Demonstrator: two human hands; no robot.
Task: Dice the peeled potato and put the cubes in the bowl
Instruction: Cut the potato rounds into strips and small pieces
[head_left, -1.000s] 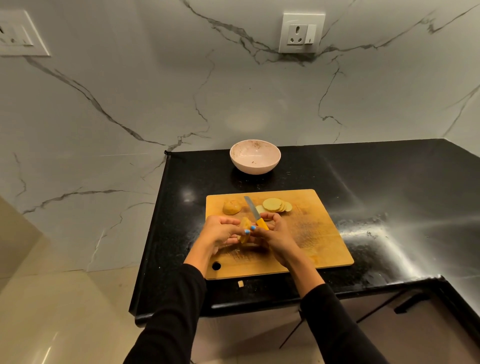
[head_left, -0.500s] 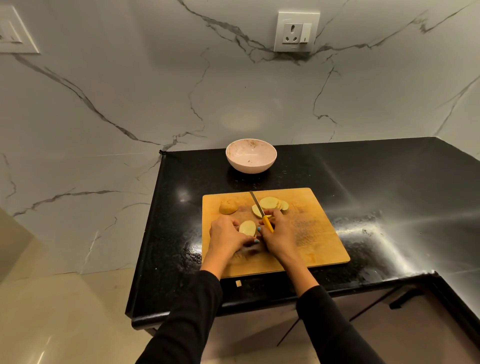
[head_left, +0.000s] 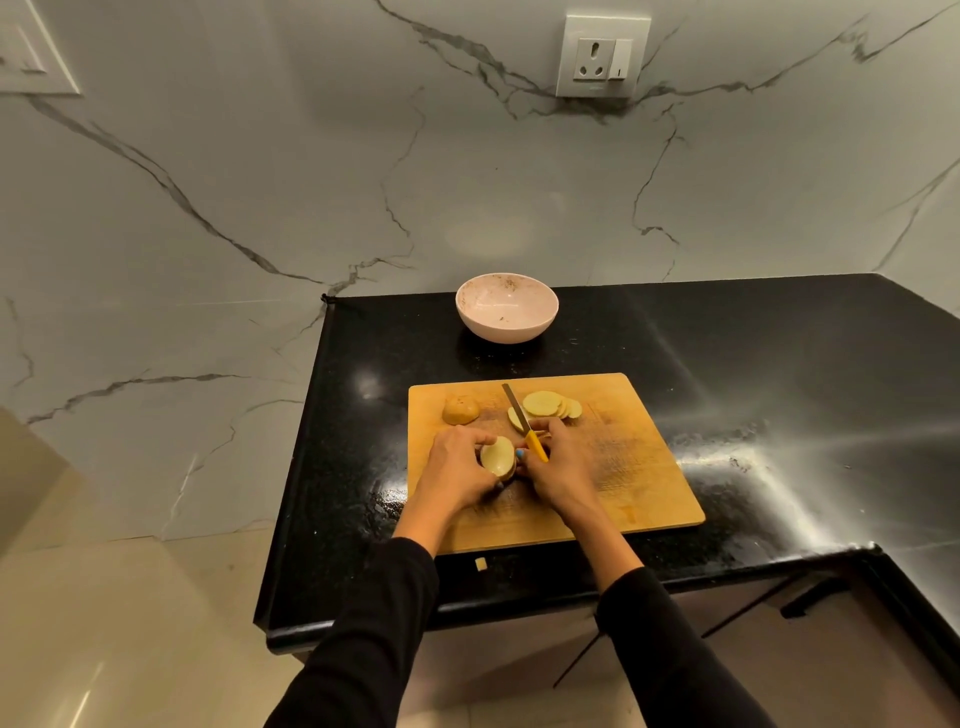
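Gripping the potato piece (head_left: 497, 456), left hand (head_left: 457, 467) faces knife-holding right hand (head_left: 558, 462).

One bowl (head_left: 507, 307), one knife (head_left: 523, 422), one board (head_left: 644, 467).

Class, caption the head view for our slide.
Left hand holds potato piece, right hand grips knife over cutting board; bowl empty.
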